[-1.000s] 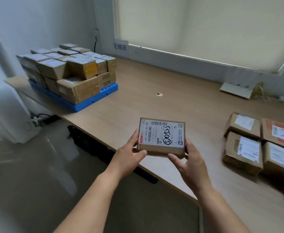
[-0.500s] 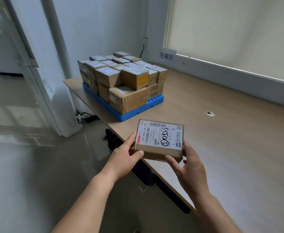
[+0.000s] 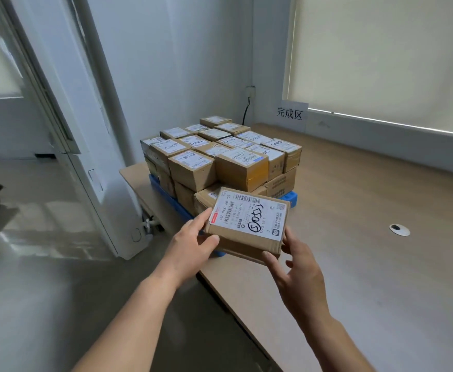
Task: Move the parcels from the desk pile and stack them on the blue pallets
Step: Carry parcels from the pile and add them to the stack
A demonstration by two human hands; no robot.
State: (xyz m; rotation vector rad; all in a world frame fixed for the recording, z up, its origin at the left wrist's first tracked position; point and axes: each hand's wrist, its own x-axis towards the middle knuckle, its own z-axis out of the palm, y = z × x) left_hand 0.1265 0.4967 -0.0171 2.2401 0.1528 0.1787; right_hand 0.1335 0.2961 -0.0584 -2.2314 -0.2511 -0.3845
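Brown cardboard, flat and rectangular, with a white shipping label facing up: this parcel (image 3: 248, 224) is held in the air between both hands, over the near edge of the pale wooden desk (image 3: 367, 264). The left hand (image 3: 193, 240) grips its nine-o'clock edge, thumb on top and fingers underneath. The right hand (image 3: 297, 267) holds the five-o'clock corner, thumb against the side and fingers curled below.

At twelve o'clock from the parcel, just beyond it, a blue plastic pallet (image 3: 290, 199) carries a stack of brown cardboard boxes (image 3: 220, 157). They sit about two layers deep, packed close, with their tops at unequal heights.

That unevenness looks like the main hazard. A flat parcel laid across two boxes of different height would likely rock or slide off. Both grips sit at the edges, so letting go with one hand too soon could tip it. Pushing it in low might also nudge the front boxes out of line.
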